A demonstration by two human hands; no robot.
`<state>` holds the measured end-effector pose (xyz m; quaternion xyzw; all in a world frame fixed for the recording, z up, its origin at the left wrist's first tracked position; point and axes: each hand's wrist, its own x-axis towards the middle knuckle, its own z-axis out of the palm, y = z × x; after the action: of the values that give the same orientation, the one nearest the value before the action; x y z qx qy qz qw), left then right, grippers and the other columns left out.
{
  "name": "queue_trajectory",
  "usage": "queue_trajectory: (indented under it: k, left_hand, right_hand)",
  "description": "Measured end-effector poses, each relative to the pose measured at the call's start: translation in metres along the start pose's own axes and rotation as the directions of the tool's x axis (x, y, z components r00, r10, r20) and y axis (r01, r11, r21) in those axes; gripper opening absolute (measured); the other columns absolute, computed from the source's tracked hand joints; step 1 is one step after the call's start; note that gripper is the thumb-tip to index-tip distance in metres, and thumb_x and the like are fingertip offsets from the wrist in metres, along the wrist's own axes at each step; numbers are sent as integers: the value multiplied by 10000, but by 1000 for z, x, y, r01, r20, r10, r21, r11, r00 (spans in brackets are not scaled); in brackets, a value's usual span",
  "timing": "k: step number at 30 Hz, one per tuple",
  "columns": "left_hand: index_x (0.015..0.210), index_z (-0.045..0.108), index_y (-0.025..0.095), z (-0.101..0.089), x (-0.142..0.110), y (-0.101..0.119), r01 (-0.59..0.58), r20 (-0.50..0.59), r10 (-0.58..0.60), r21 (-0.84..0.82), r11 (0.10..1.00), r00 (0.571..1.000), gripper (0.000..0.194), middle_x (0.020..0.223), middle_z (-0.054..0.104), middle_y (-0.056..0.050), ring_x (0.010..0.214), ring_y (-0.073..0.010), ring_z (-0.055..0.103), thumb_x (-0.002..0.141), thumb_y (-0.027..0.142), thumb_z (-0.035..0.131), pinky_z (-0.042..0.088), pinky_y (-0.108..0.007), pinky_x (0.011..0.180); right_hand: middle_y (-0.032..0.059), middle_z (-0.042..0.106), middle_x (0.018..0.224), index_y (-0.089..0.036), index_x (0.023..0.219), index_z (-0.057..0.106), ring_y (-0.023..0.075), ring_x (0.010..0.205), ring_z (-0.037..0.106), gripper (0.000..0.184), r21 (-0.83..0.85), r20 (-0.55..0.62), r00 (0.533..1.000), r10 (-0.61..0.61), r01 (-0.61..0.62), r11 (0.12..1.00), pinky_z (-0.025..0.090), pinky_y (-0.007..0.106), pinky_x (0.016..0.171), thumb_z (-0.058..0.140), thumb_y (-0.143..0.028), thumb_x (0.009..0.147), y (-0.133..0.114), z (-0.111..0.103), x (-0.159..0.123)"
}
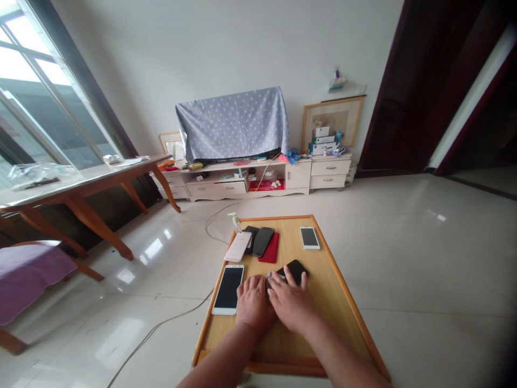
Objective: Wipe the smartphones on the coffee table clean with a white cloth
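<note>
The left hand (252, 304) and the right hand (291, 303) were held close together on the wooden tabletop (335, 302). The right fingers (283, 283) were laid spread over a black smartphone (297, 270), whose long axis lay across the tabletop, just ahead of that hand. The left fingers (258, 285) were bent beside a small grey object (267, 281); no firm grasp could be told. A white smartphone (228, 289) was lying just left, and room for moving was seen toward the right edge.

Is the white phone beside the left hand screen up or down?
Screen up: the white phone shows its dark glass, flat on the wooden tray.
</note>
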<state>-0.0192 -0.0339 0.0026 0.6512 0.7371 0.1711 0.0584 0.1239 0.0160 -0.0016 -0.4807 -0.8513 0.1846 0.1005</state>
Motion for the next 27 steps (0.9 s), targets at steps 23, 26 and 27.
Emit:
queue_trajectory:
  k: [23, 26, 27]
  left_hand:
    - [1321, 551, 257, -1, 0, 2, 23, 49, -26, 66, 998, 998, 547, 1385, 554, -88, 1301, -281, 441, 836, 508, 530, 280, -423, 1097]
    - [1354, 526, 253, 0, 0, 0, 26, 72, -32, 84, 996, 997, 542, 1410, 536, -84, 1298, -274, 446, 845, 436, 510, 294, -417, 1083]
    - [1350, 528, 252, 0, 0, 0, 25, 66, -31, 85, 996, 997, 549, 1409, 537, -85, 1299, -277, 443, 842, 458, 516, 293, -421, 1085]
  right_hand:
    - [-15, 325, 1610, -359, 1512, 403, 297, 1533, 81, 587, 25, 66, 997, 51, -53, 998, -88, 697, 1141, 107, -538, 1038, 0, -22, -18]
    - [-26, 383, 1582, -389, 1483, 443, 279, 1532, 103, 605, 77, 117, 990, -73, 64, 995, -88, 670, 1157, 72, -554, 1035, -11, -25, -28]
    - [-29, 398, 1573, -391, 1467, 467, 282, 1532, 101, 608, 71, 119, 991, -57, 49, 996, -94, 672, 1154, 68, -550, 1036, -9, -28, -29]
